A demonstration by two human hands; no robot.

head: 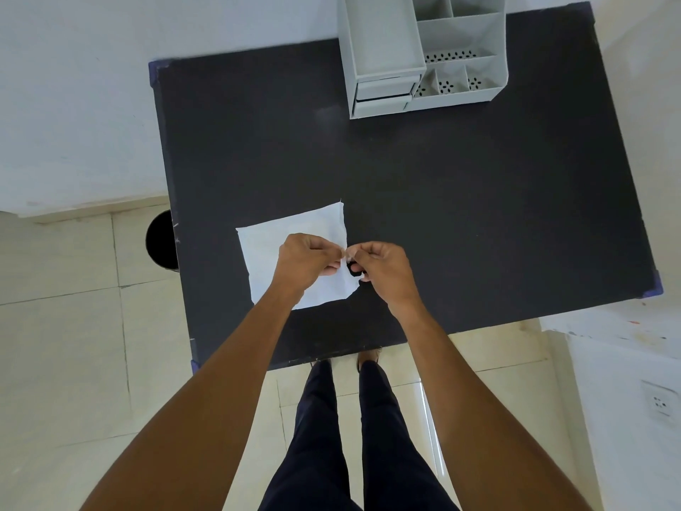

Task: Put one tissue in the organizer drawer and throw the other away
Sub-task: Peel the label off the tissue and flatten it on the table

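Observation:
A white tissue (272, 245) lies flat on the black table (479, 215), near its front edge. My left hand (307, 261) and my right hand (383, 269) meet over the tissue's right edge, both pinching the thin paper there with closed fingers. Whether one layer or two lie there I cannot tell. The white desk organizer (423, 49) stands at the table's far edge, with two small shut drawers (383, 92) in its front left part. A black round bin (162, 239) sits on the floor beside the table's left edge.
The organizer has an open tray on top and several perforated compartments on its right side. The floor is pale tile. My legs stand at the table's front edge. A wall socket (659, 402) is at the lower right.

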